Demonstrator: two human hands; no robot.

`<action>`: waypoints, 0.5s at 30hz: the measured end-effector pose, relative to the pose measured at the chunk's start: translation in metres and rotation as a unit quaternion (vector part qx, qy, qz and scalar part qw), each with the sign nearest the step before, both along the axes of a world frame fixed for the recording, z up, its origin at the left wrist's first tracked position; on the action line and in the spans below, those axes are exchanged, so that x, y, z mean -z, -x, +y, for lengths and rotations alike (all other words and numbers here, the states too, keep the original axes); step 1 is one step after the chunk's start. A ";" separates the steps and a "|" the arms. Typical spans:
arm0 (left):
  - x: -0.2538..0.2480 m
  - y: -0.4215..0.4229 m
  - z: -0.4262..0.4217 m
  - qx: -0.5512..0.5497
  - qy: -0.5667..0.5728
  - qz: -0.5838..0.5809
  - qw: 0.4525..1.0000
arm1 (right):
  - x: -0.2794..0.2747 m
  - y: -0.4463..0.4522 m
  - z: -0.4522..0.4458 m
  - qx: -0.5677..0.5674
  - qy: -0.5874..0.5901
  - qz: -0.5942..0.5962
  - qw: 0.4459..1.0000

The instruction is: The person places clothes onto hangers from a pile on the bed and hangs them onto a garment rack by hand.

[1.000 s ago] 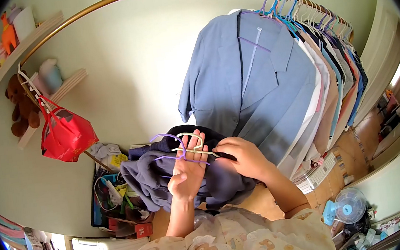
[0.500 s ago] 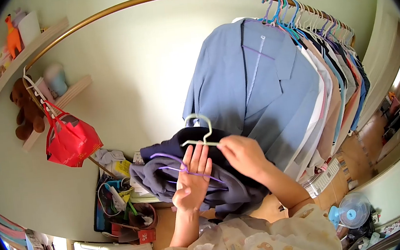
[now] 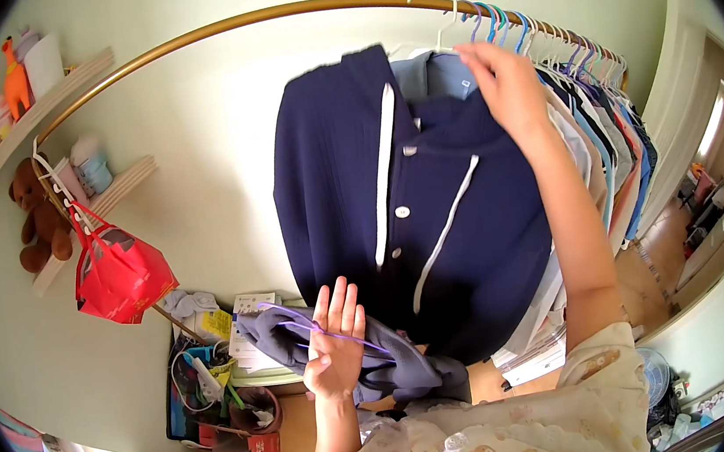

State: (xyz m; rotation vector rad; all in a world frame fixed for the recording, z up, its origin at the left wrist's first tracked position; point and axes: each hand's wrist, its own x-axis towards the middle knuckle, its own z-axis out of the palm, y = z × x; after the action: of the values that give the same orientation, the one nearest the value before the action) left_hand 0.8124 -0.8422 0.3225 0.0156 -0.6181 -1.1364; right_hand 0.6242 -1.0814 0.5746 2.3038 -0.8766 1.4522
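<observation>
My right hand (image 3: 507, 92) is raised near the clothes rail, its fingers closed on the shoulder of a white hanger (image 3: 445, 39). From that hanger hangs a navy buttoned jacket (image 3: 328, 159) with white drawstrings. The hanger's hook stands just over the rail; whether it rests on it I cannot tell. Lower down, my left hand (image 3: 336, 343) is open, palm up with fingers stretched. A purple hanger (image 3: 365, 343) crosses it, and a dark grey garment (image 3: 412, 366) hangs beside and behind it. The blue-grey blazer (image 3: 426, 75) is mostly hidden behind the navy jacket.
A curved brass rail (image 3: 269, 12) carries several garments (image 3: 609, 138) at the right. A red bag (image 3: 124, 273) hangs at its left end, by wall shelves (image 3: 124, 182) with a brown teddy bear (image 3: 39, 220). Below stands a bin (image 3: 257, 405) among cluttered items.
My right hand has risen to the rail with the white hanger, and the navy jacket now hangs spread in front of the blazer. My left hand stays low and open.
</observation>
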 end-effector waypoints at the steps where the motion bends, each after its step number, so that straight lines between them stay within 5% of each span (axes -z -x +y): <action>1: 0.000 0.001 -0.002 0.000 0.000 -0.003 1.000 | -0.013 0.001 -0.002 0.037 -0.029 0.005 0.999; 8: 0.010 -0.001 -0.007 0.007 -0.014 -0.015 1.000 | 0.000 -0.001 -0.092 0.113 -0.024 0.101 0.988; 15: 0.013 -0.005 -0.001 -0.014 -0.031 -0.016 0.999 | 0.009 -0.009 -0.080 0.183 -0.081 0.079 0.977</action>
State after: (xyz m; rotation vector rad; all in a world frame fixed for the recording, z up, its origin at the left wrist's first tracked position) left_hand 0.8174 -0.8429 0.3097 0.0964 -0.6095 -1.1291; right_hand 0.6331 -1.1609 0.5659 2.1787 -1.3277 1.0623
